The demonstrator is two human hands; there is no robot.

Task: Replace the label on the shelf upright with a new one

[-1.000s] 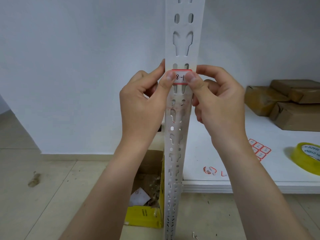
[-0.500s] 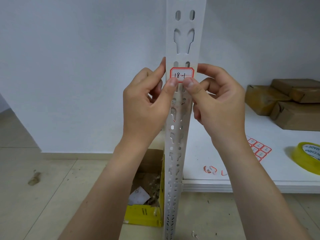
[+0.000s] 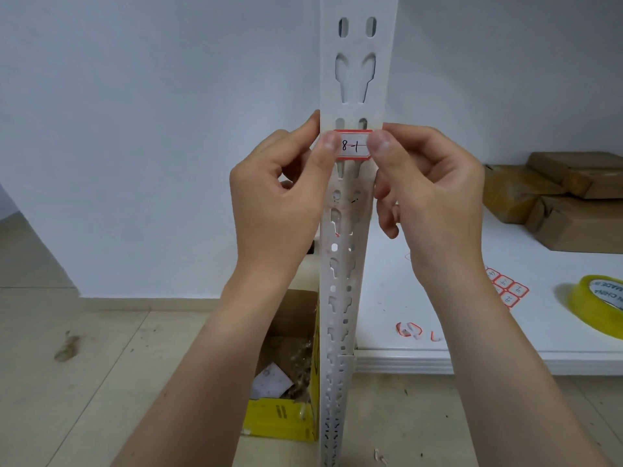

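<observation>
A white slotted shelf upright (image 3: 357, 45) runs up the middle of the head view. A red-bordered white label (image 3: 353, 145) with handwritten "8-1" showing sits on its front face. My left hand (image 3: 279, 203) pinches the upright from the left, its thumb pressing the label's left end and covering the first character. My right hand (image 3: 435, 197) pinches from the right, with the thumb on the label's right end. The other fingers of both hands curl behind the upright.
A white shelf board (image 3: 505, 360) extends right, holding a sheet of red-bordered labels (image 3: 509, 289), a crumpled peeled label (image 3: 409, 329), a yellow tape roll (image 3: 600, 305) and brown wrapped parcels (image 3: 573, 203). An open yellow cardboard box (image 3: 286, 419) stands on the floor left of the upright.
Half a second ago both thumbs sat at the label's lower edge with "18-1" fully visible. They have moved up and apart onto the label's two ends.
</observation>
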